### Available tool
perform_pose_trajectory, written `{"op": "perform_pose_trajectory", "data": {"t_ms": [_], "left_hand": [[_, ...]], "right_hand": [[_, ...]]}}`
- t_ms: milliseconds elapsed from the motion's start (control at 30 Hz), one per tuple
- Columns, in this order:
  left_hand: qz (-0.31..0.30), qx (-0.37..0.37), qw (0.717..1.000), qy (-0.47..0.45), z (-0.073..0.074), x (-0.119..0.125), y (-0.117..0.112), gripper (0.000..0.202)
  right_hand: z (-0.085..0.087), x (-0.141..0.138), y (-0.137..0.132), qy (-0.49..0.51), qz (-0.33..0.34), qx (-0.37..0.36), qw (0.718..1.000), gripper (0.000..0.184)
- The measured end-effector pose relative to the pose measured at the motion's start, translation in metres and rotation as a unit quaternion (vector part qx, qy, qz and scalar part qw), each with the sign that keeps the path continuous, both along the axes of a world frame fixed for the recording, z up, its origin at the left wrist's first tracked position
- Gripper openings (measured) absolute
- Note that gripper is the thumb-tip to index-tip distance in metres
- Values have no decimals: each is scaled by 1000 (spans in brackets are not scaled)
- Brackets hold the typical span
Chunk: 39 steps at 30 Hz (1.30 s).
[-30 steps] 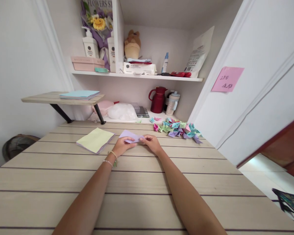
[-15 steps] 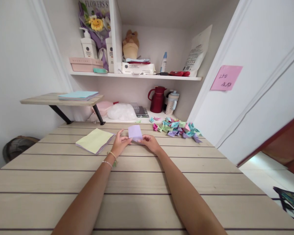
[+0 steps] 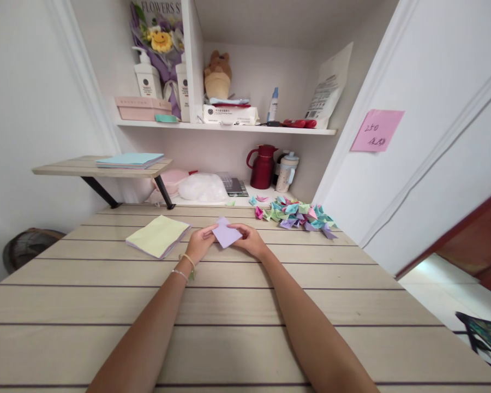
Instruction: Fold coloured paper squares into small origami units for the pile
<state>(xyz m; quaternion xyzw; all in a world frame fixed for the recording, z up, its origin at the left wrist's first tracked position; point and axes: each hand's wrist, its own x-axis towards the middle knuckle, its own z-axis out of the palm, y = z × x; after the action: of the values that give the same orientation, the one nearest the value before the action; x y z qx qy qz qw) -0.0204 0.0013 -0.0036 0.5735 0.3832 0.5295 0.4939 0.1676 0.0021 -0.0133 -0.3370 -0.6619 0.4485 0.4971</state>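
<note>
A small square of purple paper (image 3: pixel 227 233) is held just above the table, turned so one corner points toward me. My left hand (image 3: pixel 202 240) is closed on its left corner, thumb and fingers pinching the edge. On the opposite corner, my right hand (image 3: pixel 250 239) grips it in the same way. Left of my left hand lies a stack of pale yellow paper (image 3: pixel 159 236) with a purple edge showing beneath. To the right of my right hand sits a heap of folded paper pieces (image 3: pixel 297 214) in blue, green, pink and purple.
A slatted wooden table (image 3: pixel 229 289) spreads under my arms. Back left stands a small raised shelf (image 3: pixel 65 165) bearing blue paper (image 3: pixel 130 159). Behind are a plastic bag (image 3: pixel 202 188), a dark red jug (image 3: pixel 263 167) and a pale cup (image 3: pixel 287 172).
The purple paper has turned from edge-on to corner-toward-me and come slightly nearer. My left hand has moved from its lower edge to its left corner, fingers now closed more.
</note>
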Motion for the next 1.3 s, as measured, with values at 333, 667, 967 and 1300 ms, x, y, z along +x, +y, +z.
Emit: {"op": "perform_pose_trajectory", "data": {"t_ms": [333,667,967,1300], "left_hand": [[22,28,997,66,3,2,-4,31],[-14,-8,1000,16,1,0,-3,57],[-45,-10,999,23,-2,1,2,30],[-69,-18,997,23,1,-1,2,29]], "right_hand": [[-1,1,1,32,-113,-47,992,32],[3,2,0,7,-72,-54,996,32],[0,2,2,59,-71,-63,994,27],[-1,-3,3,83,-6,-100,992,32]]}}
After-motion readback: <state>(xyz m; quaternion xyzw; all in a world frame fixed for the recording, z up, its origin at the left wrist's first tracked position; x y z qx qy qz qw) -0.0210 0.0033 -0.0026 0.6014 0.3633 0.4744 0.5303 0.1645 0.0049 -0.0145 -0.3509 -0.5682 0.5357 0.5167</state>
